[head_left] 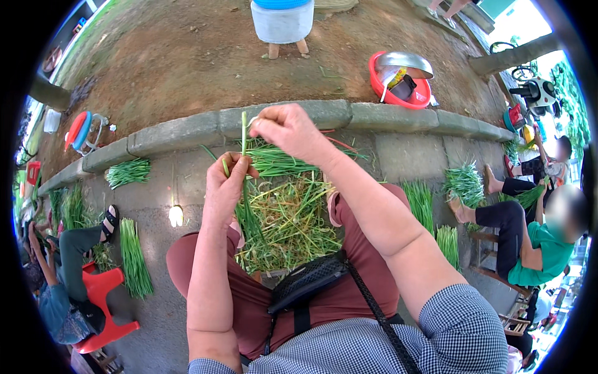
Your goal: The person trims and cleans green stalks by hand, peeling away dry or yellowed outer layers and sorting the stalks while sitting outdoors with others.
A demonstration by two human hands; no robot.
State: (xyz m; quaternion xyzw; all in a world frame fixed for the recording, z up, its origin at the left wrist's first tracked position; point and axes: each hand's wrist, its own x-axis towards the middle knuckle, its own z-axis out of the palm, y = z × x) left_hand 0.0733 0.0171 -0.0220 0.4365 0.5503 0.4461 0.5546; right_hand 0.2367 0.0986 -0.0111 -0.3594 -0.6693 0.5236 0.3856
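Upright in my left hand (224,187) is a long green stalk (243,140), paler at its top end, gripped between thumb and fingers. Its leafy lower part hangs down past the wrist. My right hand (286,131) is closed in a pinch right beside the stalk's top; a small pale bit shows at the fingertips, too small to name. Below my hands, between my knees, lies a heap of green and yellowed leaf trimmings (293,218). Just beyond the heap, a bundle of green stalks (274,162) rests on the pavement against the stone kerb.
A stone kerb (286,118) curves across, with bare soil behind it. On the soil stand a red basin (420,93) with a metal lid and a white tub (283,25). Stalk bundles (134,258) lie on both sides. People sit left, near a red stool (103,293), and right.
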